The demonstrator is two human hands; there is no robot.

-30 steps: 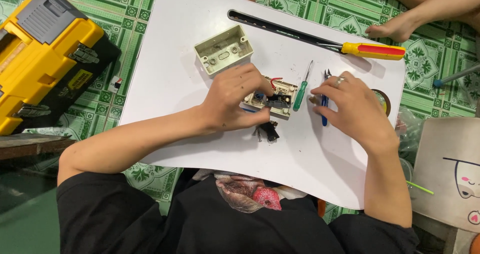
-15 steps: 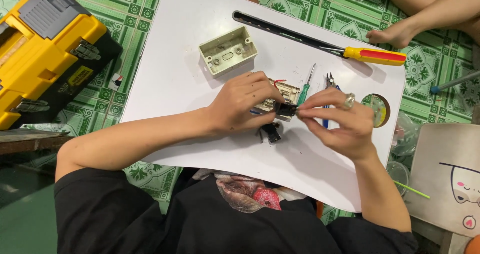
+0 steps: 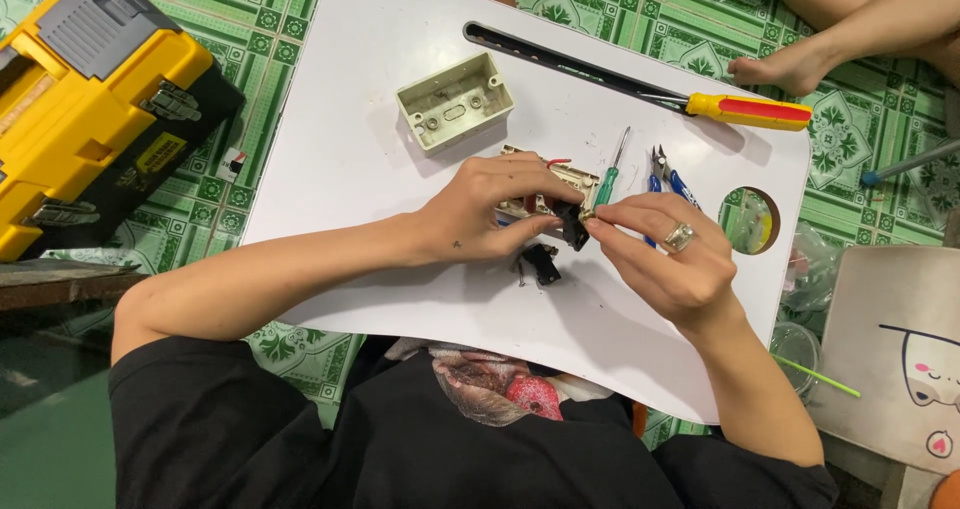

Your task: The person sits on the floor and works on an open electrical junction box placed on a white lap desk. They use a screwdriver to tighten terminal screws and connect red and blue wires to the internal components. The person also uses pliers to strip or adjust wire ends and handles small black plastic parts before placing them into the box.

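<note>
Two hands meet at the middle of the frame over the white lap table [image 3: 330, 149]. The left hand [image 3: 490, 214] curls over a cream plastic switch plate with red wiring [image 3: 560, 177], fingers closed on it and pinning it to the tabletop. The right hand [image 3: 665, 259], ring on one finger, pinches a small black switch module [image 3: 573, 224] narrowly between thumb and forefinger, right at the plate's lower edge. A second black module [image 3: 541, 264] lies loose just below. A green-handled small screwdriver [image 3: 610, 179] and blue-handled cutters [image 3: 668, 179] rest just right of the plate; the cream empty wall box [image 3: 455, 102] sits above left, the long yellow-and-red-handled screwdriver [image 3: 640, 84] along the top. The step looks like fitting or pulling a module, though the contact point is hidden, so which is unclear. Next calls for a steady plate and careful alignment.
</note>
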